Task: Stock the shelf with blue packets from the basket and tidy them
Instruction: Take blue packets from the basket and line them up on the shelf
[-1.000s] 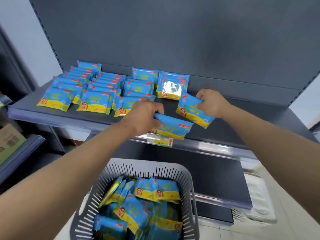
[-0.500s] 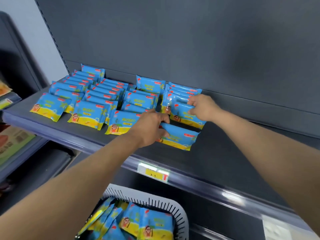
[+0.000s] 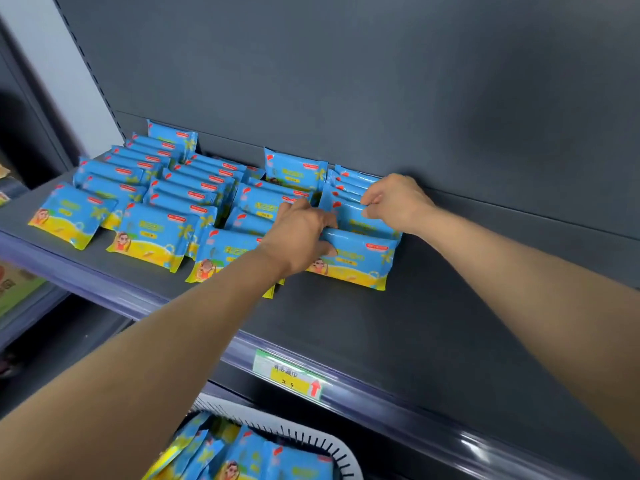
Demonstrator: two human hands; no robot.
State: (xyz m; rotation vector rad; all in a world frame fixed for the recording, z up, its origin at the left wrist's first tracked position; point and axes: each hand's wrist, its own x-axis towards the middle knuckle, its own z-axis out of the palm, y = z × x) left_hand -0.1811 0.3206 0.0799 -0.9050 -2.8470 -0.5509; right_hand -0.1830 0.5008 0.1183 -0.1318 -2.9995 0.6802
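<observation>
The left hand [image 3: 298, 233] is gripping the front packet [image 3: 360, 259] of the rightmost row, with its fingers curled over the top edge and the thumb tip pressing on the printed face. The right hand [image 3: 394, 202] is pinching the top edge of the second packet [image 3: 369, 221] just behind it, fingers bent. Both packets are standing tilted back on the shelf [image 3: 433, 313], leaning on the rest of their row, which is running up to the back panel [image 3: 346, 81]. To the left, three more rows of blue packets [image 3: 156, 202] are lying overlapped front to back, close beside one another. A yellow-and-green price label [image 3: 291, 375] is sitting in the shelf's front rail. Below it, at the bottom edge, the white basket [image 3: 341, 452] is holding loose packets [image 3: 277, 460], jumbled together and partly cut off from view.
</observation>
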